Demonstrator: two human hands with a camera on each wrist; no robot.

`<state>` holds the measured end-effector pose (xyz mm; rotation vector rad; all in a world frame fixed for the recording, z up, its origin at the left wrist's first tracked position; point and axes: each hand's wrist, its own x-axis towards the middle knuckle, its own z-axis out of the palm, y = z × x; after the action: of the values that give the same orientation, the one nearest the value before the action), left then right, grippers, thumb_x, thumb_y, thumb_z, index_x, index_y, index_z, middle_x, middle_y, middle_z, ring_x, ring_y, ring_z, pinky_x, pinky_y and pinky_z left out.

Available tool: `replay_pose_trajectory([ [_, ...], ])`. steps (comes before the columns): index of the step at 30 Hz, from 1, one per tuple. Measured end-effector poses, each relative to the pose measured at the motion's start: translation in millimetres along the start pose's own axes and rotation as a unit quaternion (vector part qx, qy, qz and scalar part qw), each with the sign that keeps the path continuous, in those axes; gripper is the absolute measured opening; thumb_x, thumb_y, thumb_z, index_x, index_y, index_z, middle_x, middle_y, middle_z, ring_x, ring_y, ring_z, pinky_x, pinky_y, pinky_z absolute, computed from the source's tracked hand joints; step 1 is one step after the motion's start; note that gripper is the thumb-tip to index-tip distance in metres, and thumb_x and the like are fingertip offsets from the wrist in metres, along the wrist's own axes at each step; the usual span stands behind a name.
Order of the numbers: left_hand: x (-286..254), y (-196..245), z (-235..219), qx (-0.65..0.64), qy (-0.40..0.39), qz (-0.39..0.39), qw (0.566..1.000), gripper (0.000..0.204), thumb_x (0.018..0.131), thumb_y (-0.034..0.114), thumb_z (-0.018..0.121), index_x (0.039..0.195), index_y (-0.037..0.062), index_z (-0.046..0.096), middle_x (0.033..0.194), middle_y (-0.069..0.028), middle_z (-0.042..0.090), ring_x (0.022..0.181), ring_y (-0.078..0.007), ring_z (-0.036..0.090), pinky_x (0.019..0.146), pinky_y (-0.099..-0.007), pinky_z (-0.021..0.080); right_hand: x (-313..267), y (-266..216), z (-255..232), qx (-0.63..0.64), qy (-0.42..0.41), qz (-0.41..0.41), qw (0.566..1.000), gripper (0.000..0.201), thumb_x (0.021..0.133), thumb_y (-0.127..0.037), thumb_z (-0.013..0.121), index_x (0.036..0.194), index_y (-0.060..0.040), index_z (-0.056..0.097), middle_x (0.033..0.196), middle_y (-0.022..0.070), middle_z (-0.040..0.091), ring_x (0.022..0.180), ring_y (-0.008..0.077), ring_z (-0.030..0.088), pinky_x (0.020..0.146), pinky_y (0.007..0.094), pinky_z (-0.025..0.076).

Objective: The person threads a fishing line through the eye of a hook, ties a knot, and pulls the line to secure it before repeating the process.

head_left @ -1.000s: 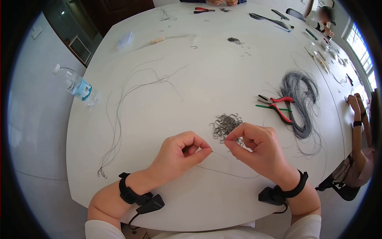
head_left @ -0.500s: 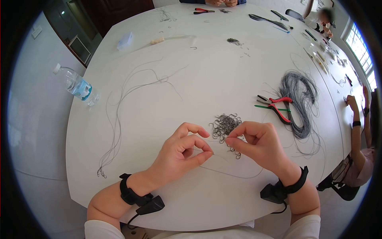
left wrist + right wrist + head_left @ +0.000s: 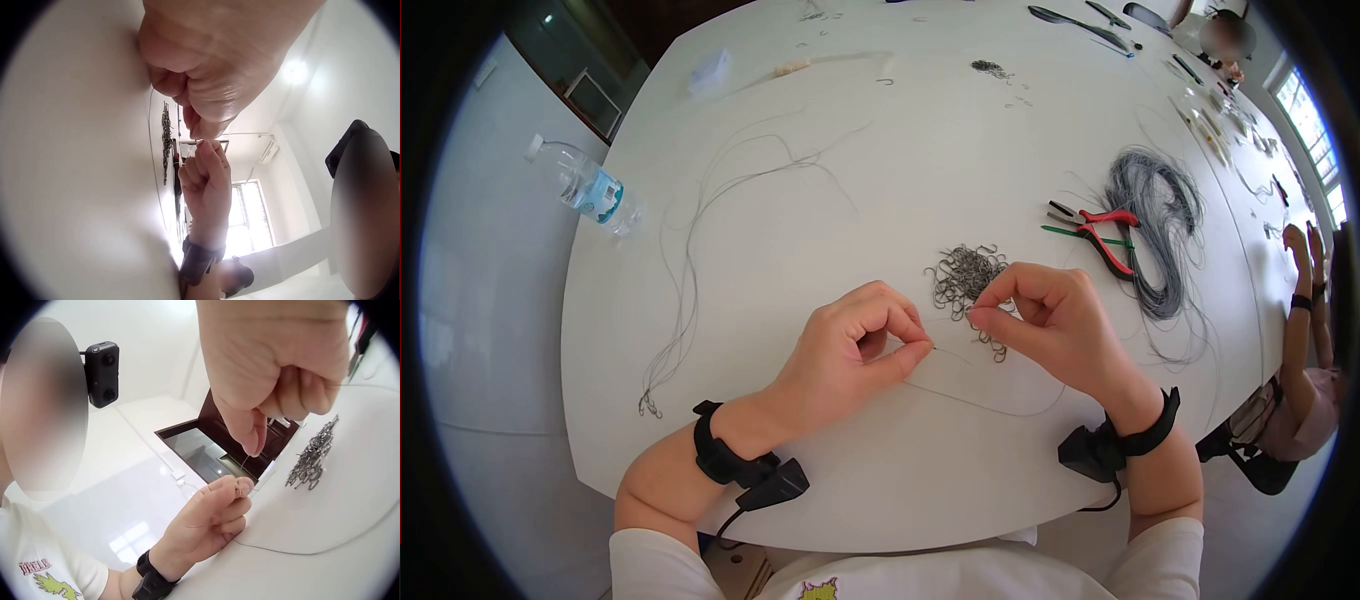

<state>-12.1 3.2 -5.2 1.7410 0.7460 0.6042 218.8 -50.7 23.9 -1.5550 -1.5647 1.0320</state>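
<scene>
Thumb and index finger of my left hand (image 3: 855, 340) pinch a fish hook, mostly hidden, with only a small dark tip showing at the fingertips. A thin grey fishing line (image 3: 990, 409) loops from this hand across the table toward the right. My right hand (image 3: 1055, 325) pinches a fine stretch of line between thumb and index finger, a short way from the left fingertips. In the right wrist view that strand runs down toward the left hand (image 3: 209, 519). Just behind the right fingertips lies a pile of dark fish hooks (image 3: 965, 275).
Red-handled pliers (image 3: 1112, 238) lie beside a grey bundle of line (image 3: 1165, 240) at right. Several long lines (image 3: 692, 250) with hooks at one end lie at left. A water bottle (image 3: 590, 190) stands by the left edge. Another person's arms (image 3: 1303, 290) are at far right.
The left index finger, lifted half a second ago, is back down by the thumb. The right hand keeps its pinch. The head view has tilted, so the table sits higher in it.
</scene>
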Motion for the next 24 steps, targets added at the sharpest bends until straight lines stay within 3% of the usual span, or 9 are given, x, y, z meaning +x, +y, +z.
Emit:
replay_pose_trajectory([
  [9,0,6,4,0.037,0.026,0.025,0.999,0.008,0.084,0.002,0.071,0.083,0.0057,0.064,0.107,-0.0007,0.060,0.059,-0.0021,0.034,0.057,-0.0183,0.033,1,5,-1,0.021,0.005,-0.005,1.000,0.013,0.085,-0.013,0.073,0.084,-0.0008,0.069,0.052,-0.0047,0.031,0.050,0.0045,0.029,0.046,0.0258,0.026],
  [17,-1,2,2,0.009,0.000,0.005,1.000,0.008,0.087,0.000,0.068,0.084,0.0046,0.063,0.097,-0.0015,0.061,0.063,-0.0030,0.040,0.057,-0.0194,0.034,0,3,2,-0.009,-0.017,-0.005,1.000,0.011,0.083,-0.014,0.073,0.083,-0.0036,0.069,0.049,-0.0045,0.030,0.049,0.0054,0.029,0.047,0.0260,0.026],
  [19,-2,1,2,0.011,-0.011,0.002,1.000,0.008,0.087,0.000,0.068,0.084,0.0045,0.063,0.097,-0.0015,0.061,0.065,-0.0034,0.042,0.057,-0.0197,0.034,1,10,3,-0.030,0.004,-0.073,0.997,0.005,0.080,-0.011,0.073,0.082,-0.0063,0.070,0.057,-0.0019,0.044,0.046,0.0090,0.032,0.047,0.0261,0.027],
  [20,-2,0,2,0.013,-0.021,0.003,1.000,0.008,0.087,0.000,0.068,0.084,0.0044,0.063,0.097,-0.0015,0.061,0.067,-0.0038,0.044,0.058,-0.0200,0.035,5,15,2,-0.030,0.003,-0.071,0.997,0.005,0.080,-0.011,0.073,0.082,-0.0063,0.070,0.057,-0.0019,0.044,0.046,0.0090,0.032,0.047,0.0261,0.027],
  [21,-2,0,2,0.012,-0.021,0.002,1.000,0.008,0.087,0.000,0.068,0.084,0.0044,0.063,0.097,-0.0015,0.061,0.067,-0.0038,0.044,0.058,-0.0200,0.035,12,20,0,-0.116,0.063,-0.230,0.964,0.004,0.079,-0.009,0.073,0.082,-0.0072,0.070,0.067,-0.0004,0.052,0.045,0.0118,0.035,0.047,0.0264,0.027],
  [22,-2,1,2,0.018,-0.028,-0.004,0.999,0.008,0.087,0.000,0.068,0.084,0.0044,0.062,0.096,-0.0017,0.062,0.069,-0.0041,0.045,0.058,-0.0203,0.035,16,23,0,-0.198,0.120,-0.380,0.895,0.005,0.078,-0.007,0.072,0.082,-0.0081,0.070,0.078,0.0010,0.060,0.043,0.0147,0.038,0.046,0.0268,0.028],
  [23,-2,1,1,0.025,-0.034,-0.011,0.999,0.008,0.087,0.000,0.068,0.084,0.0045,0.062,0.095,-0.0019,0.062,0.071,-0.0044,0.046,0.058,-0.0206,0.035,14,20,-1,-0.198,0.119,-0.380,0.896,0.005,0.078,-0.007,0.072,0.082,-0.0081,0.070,0.078,0.0010,0.060,0.043,0.0147,0.038,0.046,0.0268,0.028],
  [24,-2,1,2,0.025,-0.034,-0.010,0.999,0.008,0.087,0.000,0.068,0.084,0.0045,0.062,0.095,-0.0019,0.062,0.071,-0.0044,0.046,0.058,-0.0206,0.035,12,15,-2,-0.240,0.151,-0.371,0.884,0.007,0.077,-0.006,0.072,0.084,-0.0086,0.070,0.089,0.0019,0.062,0.044,0.0162,0.043,0.046,0.0274,0.031],
])
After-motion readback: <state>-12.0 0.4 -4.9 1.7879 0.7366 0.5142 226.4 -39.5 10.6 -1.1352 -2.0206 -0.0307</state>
